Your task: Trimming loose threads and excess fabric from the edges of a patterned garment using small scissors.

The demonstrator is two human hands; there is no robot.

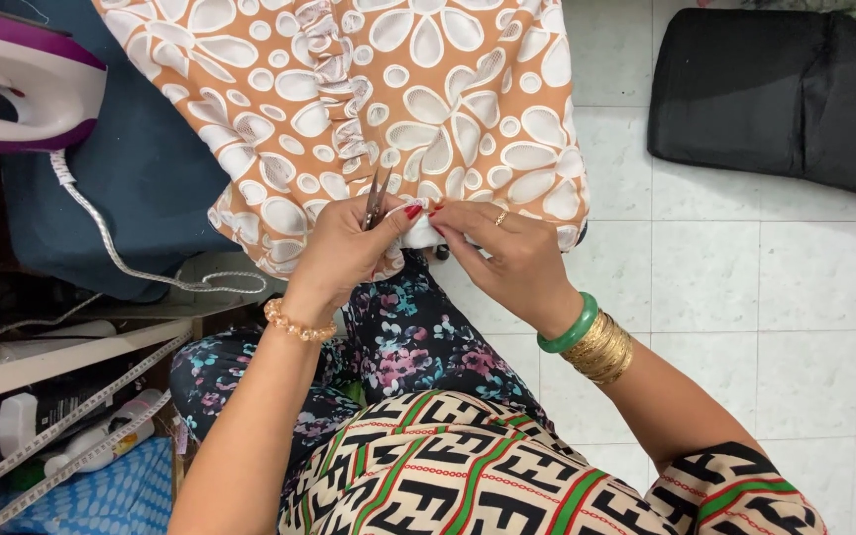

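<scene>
The left hand clamps small scissors at the hem of the orange flowered cloth over the lap, right hand fingers pinching it taut, apparently mid-snip, needing careful aim.

Hidden and cut-off parts around the trimming work

The orange floral fabric runs off the frame at 12 o'clock, so its full shape cannot be told. The small scissors show only their blades; the handles sit buried inside the left hand. The right hand pinches the hem, its fingertips partly tucked under the cloth. At 10 o'clock the purple and white iron is clipped by the left edge, and its cord vanishes behind clutter. The black cushion at 2 o'clock is cropped on the right. The measuring tape at 8 o'clock leaves the frame, its markings too small to tell.
</scene>
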